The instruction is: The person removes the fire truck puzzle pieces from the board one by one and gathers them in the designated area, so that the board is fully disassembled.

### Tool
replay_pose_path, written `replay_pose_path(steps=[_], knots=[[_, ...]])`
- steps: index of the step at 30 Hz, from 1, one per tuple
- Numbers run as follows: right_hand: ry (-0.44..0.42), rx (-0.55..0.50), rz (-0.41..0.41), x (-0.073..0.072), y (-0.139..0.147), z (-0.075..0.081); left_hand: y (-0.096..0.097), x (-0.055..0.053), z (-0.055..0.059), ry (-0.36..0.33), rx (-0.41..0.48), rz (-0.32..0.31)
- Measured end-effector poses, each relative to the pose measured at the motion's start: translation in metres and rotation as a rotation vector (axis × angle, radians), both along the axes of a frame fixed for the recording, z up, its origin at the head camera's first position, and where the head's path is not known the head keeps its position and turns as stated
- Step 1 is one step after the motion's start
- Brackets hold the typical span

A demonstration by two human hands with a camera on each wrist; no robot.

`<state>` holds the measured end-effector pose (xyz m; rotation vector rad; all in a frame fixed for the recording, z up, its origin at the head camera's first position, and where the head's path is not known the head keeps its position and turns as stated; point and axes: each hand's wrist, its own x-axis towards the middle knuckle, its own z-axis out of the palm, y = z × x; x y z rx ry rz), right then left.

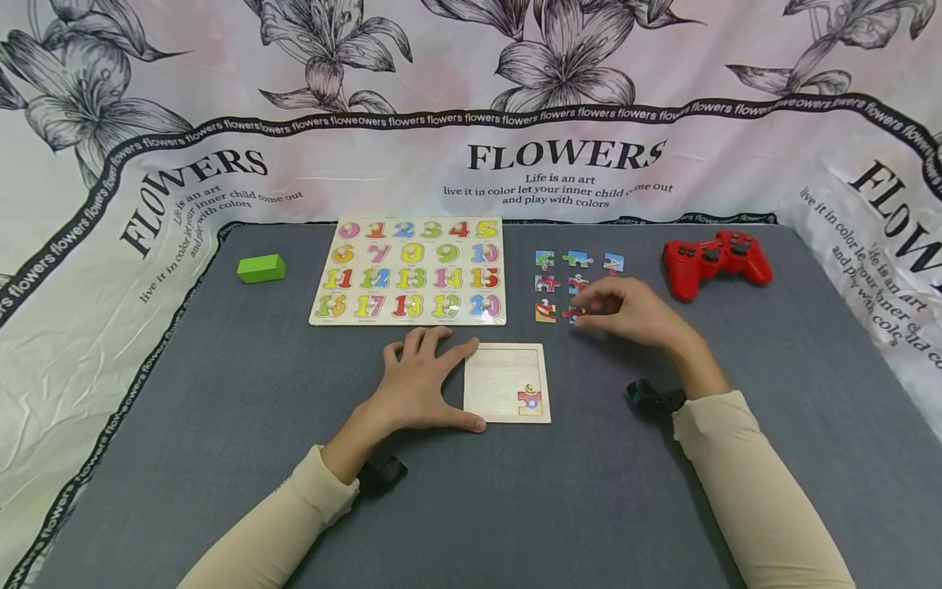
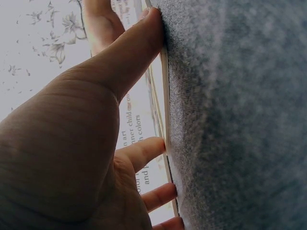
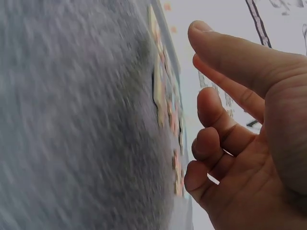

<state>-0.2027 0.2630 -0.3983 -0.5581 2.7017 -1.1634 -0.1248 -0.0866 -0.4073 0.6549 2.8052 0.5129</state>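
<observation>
My left hand [image 1: 421,384] is spread at the left side of a square wooden puzzle tray [image 1: 493,368]. Its thumb touches the near left corner and its index finger the far left corner; in the left wrist view the straight thumb [image 2: 129,52] rests along the tray's edge. One jigsaw piece [image 1: 530,401] lies in the tray's near right corner. To the right, my right hand [image 1: 625,311] hovers low over loose jigsaw pieces [image 1: 545,283], thumb and index beside a near-row piece [image 1: 571,314]. In the right wrist view nothing shows between thumb and fingers.
Behind the tray lies a number board [image 1: 412,270] with coloured numerals. A green block [image 1: 261,268] stands at the far left, a red game controller [image 1: 717,262] at the far right. Flower-printed cloth [image 1: 397,172] rises behind the grey tabletop [image 1: 221,393].
</observation>
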Motion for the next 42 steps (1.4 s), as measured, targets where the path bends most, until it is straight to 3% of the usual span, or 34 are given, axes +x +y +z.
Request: replay_pose_path(steps=[13,26,42], knots=[[-0.089,0.033,0.154,0.008,-0.028,0.006,0.000,0.001,0.003,0.008,0.005,-0.004],[-0.078,0.096,0.493,0.021,-0.056,0.012,0.000,-0.001,-0.002,0.016,-0.016,0.000],[-0.090,0.188,0.578,0.033,-0.071,0.015,0.000,0.000,0.002,0.016,-0.009,-0.003]])
